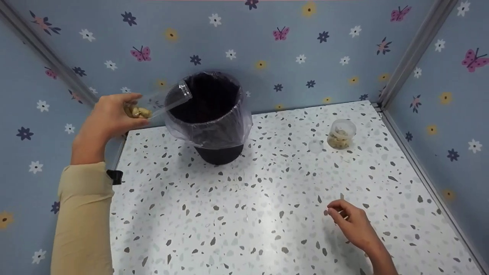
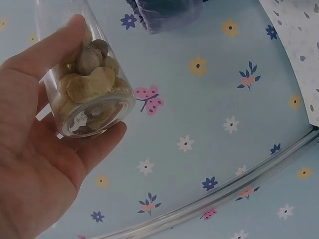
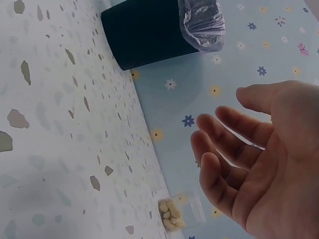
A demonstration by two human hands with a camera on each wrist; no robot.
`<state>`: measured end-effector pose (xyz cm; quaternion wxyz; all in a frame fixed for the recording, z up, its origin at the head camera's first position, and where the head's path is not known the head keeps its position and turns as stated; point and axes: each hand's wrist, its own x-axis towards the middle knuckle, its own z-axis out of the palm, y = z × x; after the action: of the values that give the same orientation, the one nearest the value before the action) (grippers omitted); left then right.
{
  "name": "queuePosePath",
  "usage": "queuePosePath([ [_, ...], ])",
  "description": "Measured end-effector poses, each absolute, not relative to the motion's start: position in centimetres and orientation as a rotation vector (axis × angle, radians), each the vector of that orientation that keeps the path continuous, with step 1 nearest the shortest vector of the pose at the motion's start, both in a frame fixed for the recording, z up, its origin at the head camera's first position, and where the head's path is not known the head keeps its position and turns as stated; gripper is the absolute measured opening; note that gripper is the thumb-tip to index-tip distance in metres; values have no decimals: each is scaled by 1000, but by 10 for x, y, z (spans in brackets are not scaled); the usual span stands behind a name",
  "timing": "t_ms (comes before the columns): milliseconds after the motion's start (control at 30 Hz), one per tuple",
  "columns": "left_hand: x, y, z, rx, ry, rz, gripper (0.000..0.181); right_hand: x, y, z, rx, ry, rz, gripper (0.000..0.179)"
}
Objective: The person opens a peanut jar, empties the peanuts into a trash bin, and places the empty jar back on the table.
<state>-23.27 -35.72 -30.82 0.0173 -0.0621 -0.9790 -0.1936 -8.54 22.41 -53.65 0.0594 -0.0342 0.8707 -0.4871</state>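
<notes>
Transparent container [image 2: 97, 116], tilted, tan and grey lumps [image 2: 90, 84] inside

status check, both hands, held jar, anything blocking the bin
Left hand grips tilted clear jar, mouth toward lined trash bin. Right hand empty. Nothing visible between jar and bin.

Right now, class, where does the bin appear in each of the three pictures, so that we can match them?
Head: the bin stands left of centre, mostly in the upper half.
Left wrist: only a lined part of the bin shows, at the top edge.
Right wrist: the bin is at the top, near the middle, tipped sideways in the picture.
Shared landmark: the flowered wall.
</notes>
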Motion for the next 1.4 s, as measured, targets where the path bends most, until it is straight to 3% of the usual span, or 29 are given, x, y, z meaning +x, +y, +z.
queuePosePath([
  [467, -266, -345, -291, -313, -3193, -415, 73, -78, 233, -543, -163, 2564, -1459, 20],
  [1400, -269, -350, -262, -304, -3215, -89, 74, -72, 235, -551, -182, 2537, -1446, 16],
])
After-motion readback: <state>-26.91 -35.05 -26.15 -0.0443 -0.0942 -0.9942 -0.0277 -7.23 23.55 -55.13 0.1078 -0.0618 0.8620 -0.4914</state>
